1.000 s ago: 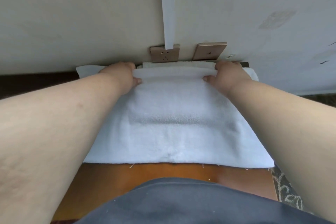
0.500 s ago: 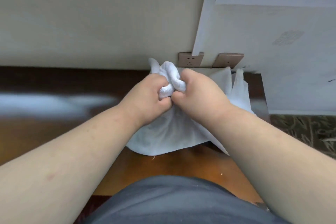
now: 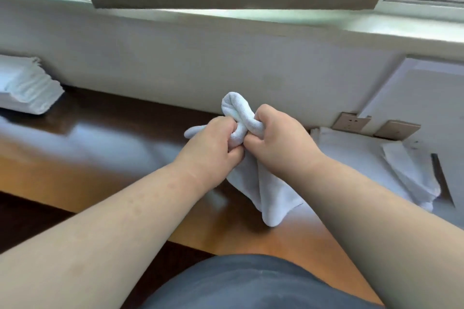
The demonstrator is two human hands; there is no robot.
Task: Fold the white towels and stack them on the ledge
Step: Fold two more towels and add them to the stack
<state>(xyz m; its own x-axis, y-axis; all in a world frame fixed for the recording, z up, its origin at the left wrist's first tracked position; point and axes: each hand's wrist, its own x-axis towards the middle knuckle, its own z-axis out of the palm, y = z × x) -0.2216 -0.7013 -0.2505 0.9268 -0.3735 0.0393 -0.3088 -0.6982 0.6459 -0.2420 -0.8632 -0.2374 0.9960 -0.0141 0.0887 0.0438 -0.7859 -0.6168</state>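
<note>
1. At frame centre, my left hand [image 3: 213,148] and right hand [image 3: 278,138] sit knuckle to knuckle, both clamped on one bunched towel [image 3: 266,193], which hangs down from my fists over the wooden ledge [image 3: 75,153].
2. The stack [image 3: 27,88] lies far left of the frame, so my left arm is nearer; spare towels [image 3: 364,158] lie right (unfolded, I'd judge).
3. No readable writing anywhere.
</note>
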